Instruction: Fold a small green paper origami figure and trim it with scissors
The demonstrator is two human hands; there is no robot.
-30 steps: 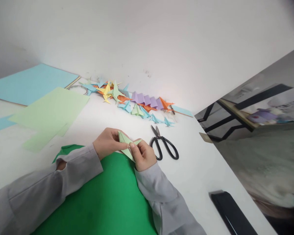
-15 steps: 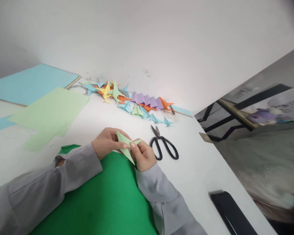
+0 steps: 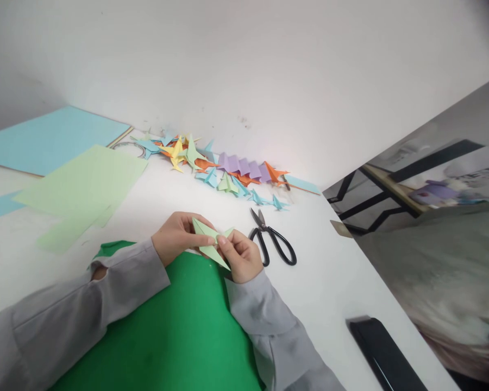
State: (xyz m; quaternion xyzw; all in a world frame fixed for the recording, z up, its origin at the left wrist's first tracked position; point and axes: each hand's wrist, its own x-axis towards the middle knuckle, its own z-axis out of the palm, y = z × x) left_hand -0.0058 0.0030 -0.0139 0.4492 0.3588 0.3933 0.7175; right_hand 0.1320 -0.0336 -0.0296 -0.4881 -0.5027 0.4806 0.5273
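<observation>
Swung slightly toward two o'clock since half a second ago, the lower point of a folded paper, pale green, juts between two hands that have barely shifted. With that piece as the clock's centre, the left hand grips it from nine o'clock, thumb laid across the face, other fingers tucked behind and partly out of sight. From four o'clock the right hand pinches the middle between thumb and forefinger, its remaining fingers curled; the exact fold under those tips is hidden.

Work on this piece looks well under way, with sharp points and creased flaps already made and a narrow tip at two o'clock. Shaping seems unfinished: it lacks the spread form of the folded birds heaped at twelve o'clock near the wall, which appear complete. A pleated purple strip lies among them at one.

Unfolded stock remains: a green sheet at ten o'clock, blue sheets farther out on that bearing. Black-handled scissors rest unheld at three on the white table, a black case at four. Green cloth spreads below, toward seven.
</observation>
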